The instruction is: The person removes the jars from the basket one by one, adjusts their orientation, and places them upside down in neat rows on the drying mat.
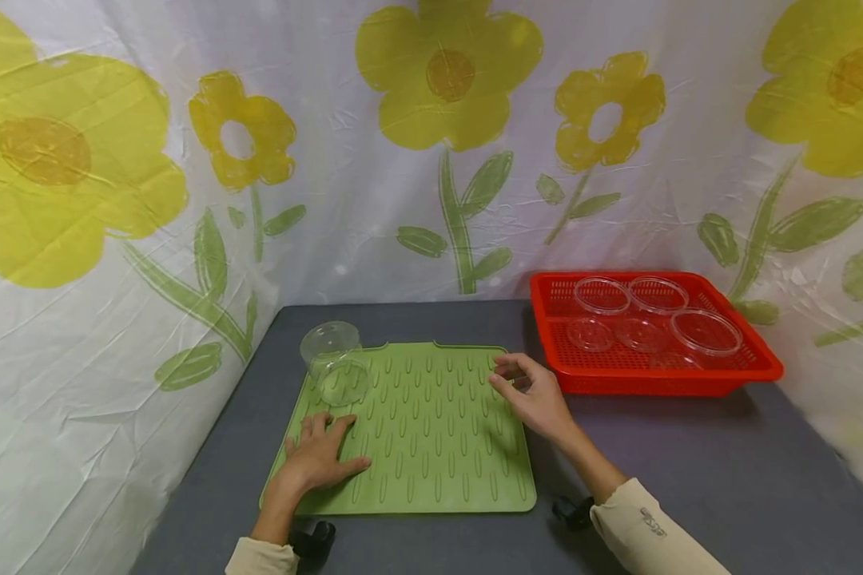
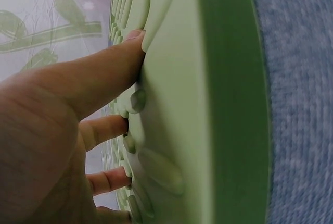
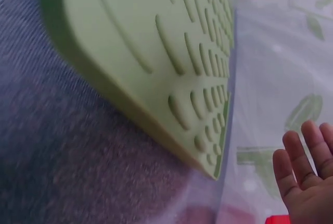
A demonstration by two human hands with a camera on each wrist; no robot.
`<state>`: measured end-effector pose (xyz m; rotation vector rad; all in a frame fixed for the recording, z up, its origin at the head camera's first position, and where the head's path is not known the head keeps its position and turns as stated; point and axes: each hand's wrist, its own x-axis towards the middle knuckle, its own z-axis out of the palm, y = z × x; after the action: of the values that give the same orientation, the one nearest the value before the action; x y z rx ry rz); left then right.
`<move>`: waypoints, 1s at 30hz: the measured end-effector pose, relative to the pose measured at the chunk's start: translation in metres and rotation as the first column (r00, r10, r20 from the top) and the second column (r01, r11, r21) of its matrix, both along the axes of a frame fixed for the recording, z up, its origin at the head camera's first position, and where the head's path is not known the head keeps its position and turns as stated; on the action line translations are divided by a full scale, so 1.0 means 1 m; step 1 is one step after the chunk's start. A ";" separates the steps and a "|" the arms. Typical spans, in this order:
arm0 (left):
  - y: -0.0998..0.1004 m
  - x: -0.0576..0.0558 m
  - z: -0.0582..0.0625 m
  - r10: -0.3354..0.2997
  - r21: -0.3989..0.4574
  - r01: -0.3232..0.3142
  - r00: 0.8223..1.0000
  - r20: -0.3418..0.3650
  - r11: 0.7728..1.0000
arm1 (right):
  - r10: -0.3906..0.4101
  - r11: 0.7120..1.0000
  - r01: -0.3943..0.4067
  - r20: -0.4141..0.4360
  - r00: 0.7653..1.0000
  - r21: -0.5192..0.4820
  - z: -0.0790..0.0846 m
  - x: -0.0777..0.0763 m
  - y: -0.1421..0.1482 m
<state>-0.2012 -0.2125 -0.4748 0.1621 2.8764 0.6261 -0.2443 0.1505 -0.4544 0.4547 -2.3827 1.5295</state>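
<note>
A left hand (image 1: 316, 461) is laid, fingers spread and gripping nothing, on a green ridged mat (image 1: 431, 411) on the table (image 1: 690, 455); a right hand (image 1: 535, 399) is held over its right side, fingers loosely bent, empty. The mat is apparently being steadied; even, light pressure would be called for. Beyond, a clear round container (image 1: 336, 359) is seen far left on the mat, three similar containers (image 1: 706, 332) in a red basket (image 1: 654, 384) at right.

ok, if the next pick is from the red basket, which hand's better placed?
Likely the right. The right hand is empty, raised just left of the red basket. The left hand is across the green mat, fingertips on it, close to the clear container.
</note>
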 end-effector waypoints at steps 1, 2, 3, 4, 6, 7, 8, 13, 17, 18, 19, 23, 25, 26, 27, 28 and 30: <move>0.000 0.000 0.000 0.000 0.001 0.000 1.000 0.001 1.000 | -0.001 1.000 0.001 0.000 1.000 0.001 0.000 0.001 0.002; 0.000 0.000 0.000 -0.001 0.001 0.001 1.000 0.002 1.000 | -0.002 1.000 0.002 0.000 1.000 0.003 0.001 0.002 0.004; 0.000 0.000 0.001 -0.001 0.002 0.001 1.000 0.004 1.000 | -0.007 1.000 0.007 -0.002 1.000 0.004 0.001 0.003 0.006; 0.000 -0.001 0.001 0.000 0.001 0.000 1.000 0.005 1.000 | -0.011 1.000 0.011 -0.006 1.000 0.003 0.001 0.003 0.007; 0.000 0.000 0.001 0.000 0.004 0.000 1.000 0.009 1.000 | -0.021 1.000 0.021 -0.006 1.000 -0.010 0.002 0.005 0.010; 0.000 0.000 0.001 0.000 0.005 0.000 1.000 0.011 1.000 | -0.026 0.999 0.025 -0.008 1.000 -0.020 0.002 0.006 0.011; 0.000 0.000 0.001 0.000 0.007 0.000 1.000 0.013 1.000 | -0.031 0.999 0.030 -0.008 1.000 -0.033 0.003 0.007 0.013; 0.000 -0.001 0.001 0.002 0.014 -0.003 1.000 0.023 1.000 | -0.076 0.993 0.074 -0.026 0.997 -0.098 0.005 0.013 0.017; -0.001 -0.001 0.000 0.003 0.019 -0.003 1.000 0.025 1.000 | -0.131 0.984 0.120 -0.075 0.989 -0.132 0.005 0.015 0.022; -0.001 -0.001 0.000 0.002 0.019 -0.003 1.000 0.024 1.000 | -0.144 0.981 0.132 -0.086 0.986 -0.140 0.006 0.015 0.023; -0.001 -0.001 -0.001 0.002 0.020 -0.003 1.000 0.023 1.000 | -0.157 0.978 0.141 -0.098 0.983 -0.151 0.006 0.016 0.025; -0.002 -0.001 0.000 0.002 0.022 -0.003 1.000 0.021 1.000 | -0.205 0.966 0.181 -0.125 0.971 -0.186 0.009 0.015 0.033; -0.002 -0.001 0.000 0.001 0.024 -0.001 1.000 0.020 1.000 | -0.238 0.957 0.209 -0.128 0.963 -0.202 0.012 0.015 0.037; -0.002 -0.001 0.000 0.000 0.025 0.000 1.000 0.019 1.000 | -0.252 0.952 0.221 -0.132 0.959 -0.214 0.014 0.015 0.040; -0.002 -0.001 -0.001 -0.001 0.025 0.000 1.000 0.017 1.000 | -0.266 0.947 0.231 -0.137 0.954 -0.225 0.016 0.016 0.042; -0.001 -0.001 -0.001 -0.002 0.025 0.002 1.000 0.014 1.000 | -0.279 0.941 0.242 -0.139 0.950 -0.236 0.018 0.016 0.044; -0.001 -0.001 -0.001 -0.003 0.023 0.003 1.000 0.011 1.000 | -0.301 0.931 0.256 -0.149 0.942 -0.259 0.026 0.020 0.048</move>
<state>-0.2021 -0.2138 -0.4762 0.1660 2.8590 0.6570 -0.2245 0.1983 -0.4285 0.1843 -1.9914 1.5379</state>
